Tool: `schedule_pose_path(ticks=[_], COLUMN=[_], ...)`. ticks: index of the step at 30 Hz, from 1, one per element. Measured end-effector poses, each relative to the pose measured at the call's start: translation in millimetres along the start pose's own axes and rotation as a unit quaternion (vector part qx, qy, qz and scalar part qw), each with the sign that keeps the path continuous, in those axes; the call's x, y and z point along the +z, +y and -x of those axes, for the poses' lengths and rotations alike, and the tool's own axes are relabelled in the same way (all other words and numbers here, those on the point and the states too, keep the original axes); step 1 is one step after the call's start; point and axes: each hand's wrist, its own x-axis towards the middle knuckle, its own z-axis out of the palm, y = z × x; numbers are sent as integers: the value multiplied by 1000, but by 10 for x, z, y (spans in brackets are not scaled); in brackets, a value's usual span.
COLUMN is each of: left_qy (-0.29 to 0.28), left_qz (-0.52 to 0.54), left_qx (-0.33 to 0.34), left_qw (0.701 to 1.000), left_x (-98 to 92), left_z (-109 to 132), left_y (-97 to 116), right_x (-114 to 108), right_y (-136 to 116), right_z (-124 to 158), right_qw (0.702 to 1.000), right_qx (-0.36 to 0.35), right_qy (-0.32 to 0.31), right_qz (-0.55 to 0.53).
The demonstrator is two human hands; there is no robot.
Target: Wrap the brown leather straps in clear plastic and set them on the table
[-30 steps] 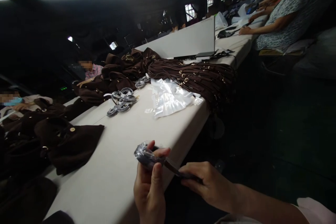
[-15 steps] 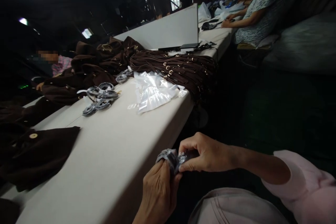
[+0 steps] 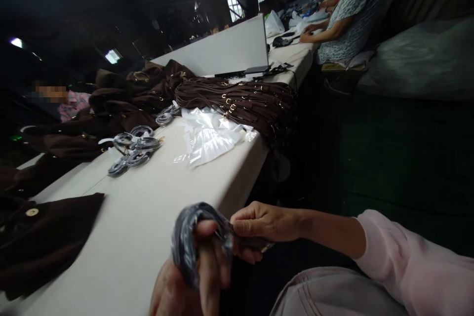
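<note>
A dark strap (image 3: 183, 239), coiled into a ring and looking wrapped in clear plastic, is in my hands just off the table's near edge. My left hand (image 3: 176, 286) grips it from below, some fingers passing through the loop; motion smears it a little. At the coil's right side, my right hand (image 3: 264, 222) is closed on an end of the same strap, its fingertips partly hidden. Several similar coiled straps (image 3: 137, 158) lie in a group on the white table (image 3: 148, 217). Flat clear plastic bags (image 3: 213, 138) are spread to the right of them.
Behind the bags lies a heap of brown straps with gold buckles (image 3: 240, 101). Brown fabric bags (image 3: 122, 103) fill the table's left side, one nearer (image 3: 55, 237). A white divider panel (image 3: 222, 49) stands beyond. A co-worker (image 3: 344, 29) sits farther along; another person (image 3: 76, 103) is at left.
Both hands have shifted; the left came left and nearer with the coil, which now shows as a wide open ring. My right hand has turned and holds its side. The view has tilted slightly.
</note>
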Motion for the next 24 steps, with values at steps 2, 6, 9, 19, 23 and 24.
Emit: schedule_pose_path(ticks=[2,6,9,19,23,24], left_qy=[43,90,93,81,-8,-17], left_qz=[6,-25,-45,-338,-545,-584], left_qx=[36,88,101,195,306,329], left_qw=[998,992,989,917,780,742], left_x=[-33,-73,-68,-180,-345,-403], left_z=[-155,-339,-367,-324,-331,-340], left_y=[-45,-303,-435,-506,-604,-626], right_x=[85,124,84,77,88,100], right_y=[89,191,256,213,239,237], right_z=[-27,-39,-28,71,82,104], right_qw=[998,970,878,999,983,982], right_qx=[-26,-67,-134,8,21,25], right_qy=[58,187,256,48,10,16], right_qz=[-17,142,381,10,-182,-189])
